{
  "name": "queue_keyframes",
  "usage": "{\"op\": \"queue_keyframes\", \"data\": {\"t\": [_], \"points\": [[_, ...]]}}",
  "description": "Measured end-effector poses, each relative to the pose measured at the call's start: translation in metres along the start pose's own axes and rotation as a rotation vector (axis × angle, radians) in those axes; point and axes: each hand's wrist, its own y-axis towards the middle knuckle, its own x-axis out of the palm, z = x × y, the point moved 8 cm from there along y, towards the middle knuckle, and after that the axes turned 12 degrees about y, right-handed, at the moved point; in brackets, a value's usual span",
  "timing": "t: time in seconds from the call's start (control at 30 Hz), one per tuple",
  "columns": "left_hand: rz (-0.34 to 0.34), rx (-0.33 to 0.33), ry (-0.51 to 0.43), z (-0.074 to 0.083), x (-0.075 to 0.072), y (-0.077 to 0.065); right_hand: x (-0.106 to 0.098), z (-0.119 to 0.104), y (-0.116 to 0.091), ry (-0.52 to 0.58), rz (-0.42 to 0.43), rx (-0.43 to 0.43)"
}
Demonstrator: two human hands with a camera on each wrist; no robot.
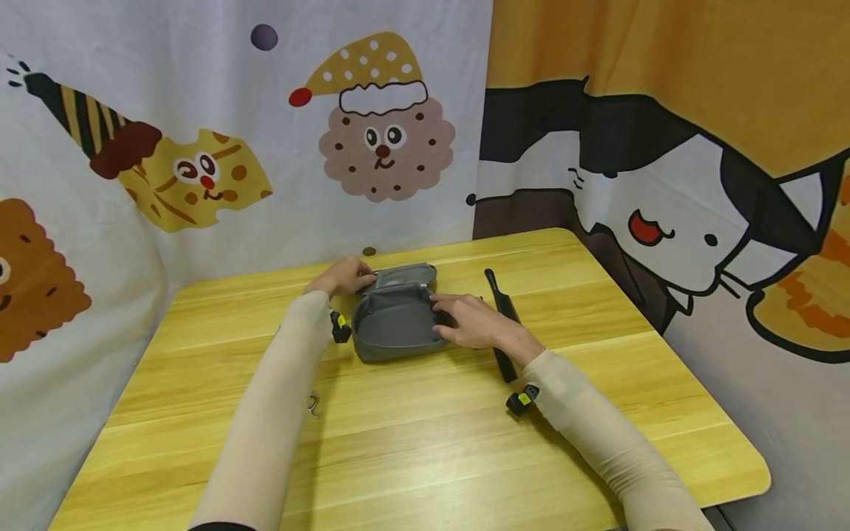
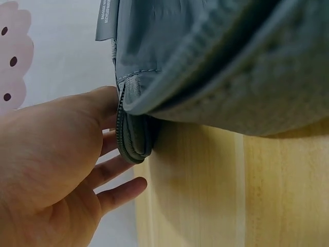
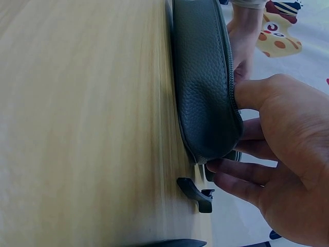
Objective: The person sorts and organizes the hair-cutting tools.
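Note:
A grey zip case (image 1: 398,328) lies unzipped on the table, its lid (image 1: 406,276) folded back on the far side. Its visible inside holds nothing. My left hand (image 1: 343,276) holds the left edge of the lid; in the left wrist view its fingers reach behind the zipped edge (image 2: 126,136), and the little finger is free. At the right end of the case, my right hand (image 1: 473,321) grips the rim. The right wrist view shows the thumb on the zip side and the fingers around the end of the case (image 3: 205,92).
Right of the case lies a long black flat object with a thin handle (image 1: 505,310). A small black curved piece (image 3: 195,195) sits near the right fingertips. A small silver metal object (image 1: 313,405) lies beside the left forearm. Printed curtains (image 1: 219,243) hang behind the table (image 1: 412,442).

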Motion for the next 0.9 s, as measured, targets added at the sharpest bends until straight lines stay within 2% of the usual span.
{"op": "queue_keyframes", "data": {"t": [0.2, 0.23, 0.27, 0.5, 0.9], "points": [[0.009, 0.030, -0.013, 0.001, 0.002, -0.001, 0.000, -0.001, -0.001, -0.006, -0.004, -0.001], [0.000, 0.007, 0.002, 0.011, -0.001, -0.008, 0.000, -0.001, -0.001, -0.007, -0.005, 0.000], [-0.001, 0.008, -0.003, 0.011, 0.000, -0.009, 0.000, -0.001, 0.000, -0.008, -0.005, 0.001], [-0.013, -0.017, -0.051, 0.012, 0.000, -0.013, -0.002, -0.003, 0.001, -0.005, 0.001, -0.011], [-0.021, -0.020, -0.021, 0.011, -0.004, -0.017, 0.000, -0.004, 0.001, -0.006, 0.001, -0.013]]}}
